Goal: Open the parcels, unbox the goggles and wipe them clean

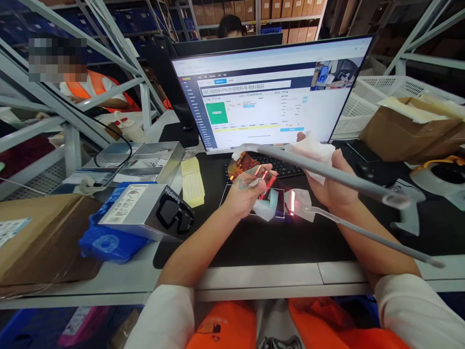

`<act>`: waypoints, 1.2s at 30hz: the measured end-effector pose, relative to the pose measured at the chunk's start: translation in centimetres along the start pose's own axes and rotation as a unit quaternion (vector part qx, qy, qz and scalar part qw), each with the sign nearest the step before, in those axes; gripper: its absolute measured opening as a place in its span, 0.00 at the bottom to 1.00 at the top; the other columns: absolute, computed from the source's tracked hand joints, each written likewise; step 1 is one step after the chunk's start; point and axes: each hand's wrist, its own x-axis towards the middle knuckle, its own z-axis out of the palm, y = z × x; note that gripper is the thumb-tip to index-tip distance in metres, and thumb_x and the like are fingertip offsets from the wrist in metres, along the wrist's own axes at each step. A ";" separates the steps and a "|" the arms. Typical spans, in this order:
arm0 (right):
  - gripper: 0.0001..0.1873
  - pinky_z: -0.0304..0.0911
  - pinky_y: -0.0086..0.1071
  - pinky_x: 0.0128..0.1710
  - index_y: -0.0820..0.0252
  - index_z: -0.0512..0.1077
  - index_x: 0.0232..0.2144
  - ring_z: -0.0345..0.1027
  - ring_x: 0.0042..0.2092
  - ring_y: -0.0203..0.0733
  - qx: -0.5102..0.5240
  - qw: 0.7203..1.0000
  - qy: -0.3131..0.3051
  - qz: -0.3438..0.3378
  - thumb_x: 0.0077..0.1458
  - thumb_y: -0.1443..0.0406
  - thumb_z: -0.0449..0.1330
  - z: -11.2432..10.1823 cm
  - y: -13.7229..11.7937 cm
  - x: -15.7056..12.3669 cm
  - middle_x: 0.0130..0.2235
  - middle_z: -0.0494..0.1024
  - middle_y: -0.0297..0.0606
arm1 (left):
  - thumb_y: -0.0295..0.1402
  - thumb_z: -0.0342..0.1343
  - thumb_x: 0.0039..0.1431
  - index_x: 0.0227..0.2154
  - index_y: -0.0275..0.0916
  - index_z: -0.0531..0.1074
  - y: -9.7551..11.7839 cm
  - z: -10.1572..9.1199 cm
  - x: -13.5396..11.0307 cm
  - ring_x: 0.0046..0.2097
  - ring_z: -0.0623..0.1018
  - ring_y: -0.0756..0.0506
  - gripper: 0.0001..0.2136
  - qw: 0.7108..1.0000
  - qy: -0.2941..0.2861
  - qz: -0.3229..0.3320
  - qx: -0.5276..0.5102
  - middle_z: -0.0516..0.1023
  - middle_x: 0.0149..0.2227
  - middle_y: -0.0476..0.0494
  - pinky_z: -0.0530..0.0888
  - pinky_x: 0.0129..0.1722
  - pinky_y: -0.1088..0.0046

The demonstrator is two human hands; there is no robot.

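Note:
My left hand [242,194] is closed on a pair of sunglasses [250,170] with mirrored orange-pink lenses and long grey arms [327,172] that stretch to the right. My right hand [332,182] is closed on a white cloth [314,148] and rests against one grey arm of the glasses. Both hands hover over a black desk mat [254,242], in front of a keyboard [286,168] and a monitor [269,92].
A silver glasses box [134,206] printed with sunglasses lies on a blue bag [109,242] at the left. Yellow label sheets [192,182], cardboard boxes [410,128], a white basket [385,89] and a barcode scanner [407,203] stand around. A person in an orange vest [87,89] sits behind at the left.

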 end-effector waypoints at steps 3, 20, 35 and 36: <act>0.37 0.57 0.54 0.69 0.56 0.72 0.62 0.61 0.68 0.55 -0.005 1.000 -0.008 -0.017 0.66 0.41 0.46 0.5 0.1 -0.5 0.62 0.74 0.43 | 0.48 0.77 0.42 0.41 0.44 0.83 -0.4 -0.2 -0.1 0.45 0.82 0.44 0.24 1.000 0.002 -0.017 0.011 0.84 0.40 0.44 0.74 0.56 0.64; 0.24 0.36 0.53 0.75 0.48 0.80 0.52 0.43 0.75 0.49 -0.194 0.944 -0.254 -0.081 0.68 0.47 0.52 0.3 -0.8 -1.3 0.67 0.68 0.34 | 0.47 0.78 0.38 0.37 0.42 0.83 0.8 1.2 -0.3 0.31 0.79 0.49 0.23 0.998 0.031 -0.057 -0.013 0.83 0.33 0.48 0.74 0.32 0.74; 0.35 0.63 0.48 0.66 0.52 0.76 0.57 0.62 0.68 0.53 -0.169 0.985 0.032 -0.011 0.68 0.41 0.42 -0.1 -1.2 -1.1 0.58 0.78 0.43 | 0.48 0.78 0.38 0.37 0.43 0.84 0.5 1.0 -0.2 0.42 0.82 0.45 0.23 0.999 0.021 -0.026 -0.004 0.84 0.36 0.46 0.75 0.51 0.68; 0.34 0.63 0.47 0.66 0.52 0.76 0.57 0.61 0.69 0.53 -0.185 0.982 0.026 -0.019 0.68 0.41 0.43 0.0 -1.4 -1.2 0.59 0.78 0.43 | 0.48 0.78 0.39 0.37 0.44 0.84 0.5 1.0 -0.2 0.43 0.82 0.45 0.23 0.999 0.021 -0.027 -0.005 0.84 0.36 0.46 0.75 0.51 0.69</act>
